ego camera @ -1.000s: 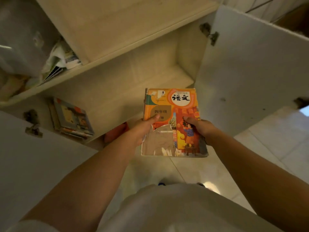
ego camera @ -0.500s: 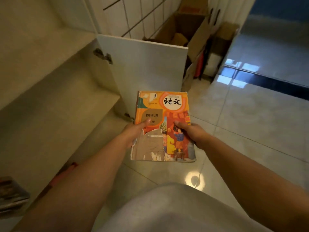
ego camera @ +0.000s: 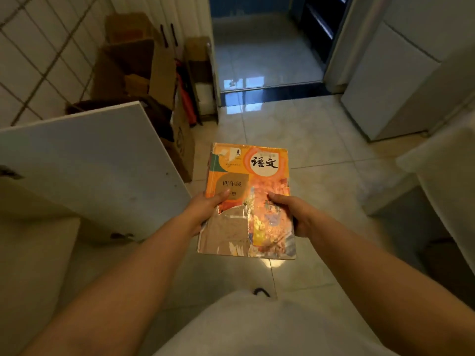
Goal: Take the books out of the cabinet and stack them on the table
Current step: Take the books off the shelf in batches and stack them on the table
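You hold an orange book (ego camera: 249,199) over the tiled floor (ego camera: 308,140). Your left hand (ego camera: 205,209) and right hand (ego camera: 293,214) grip its sides, thumbs on the cover. An open cabinet door (ego camera: 90,165) stands left.

1 book (ego camera: 250,196), 2 hands, 1 open cabinet door (ego camera: 84,163), several cardboard boxes (ego camera: 138,70).

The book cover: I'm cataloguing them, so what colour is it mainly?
Mainly orange, its lower left torn to brown; the book shows in the head view.

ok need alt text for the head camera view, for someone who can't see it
Two bare hands hold an orange textbook with a torn cover flat over a tiled floor, the left hand and right hand gripping its sides. An open white cabinet door stands to the left, with cardboard boxes behind it.
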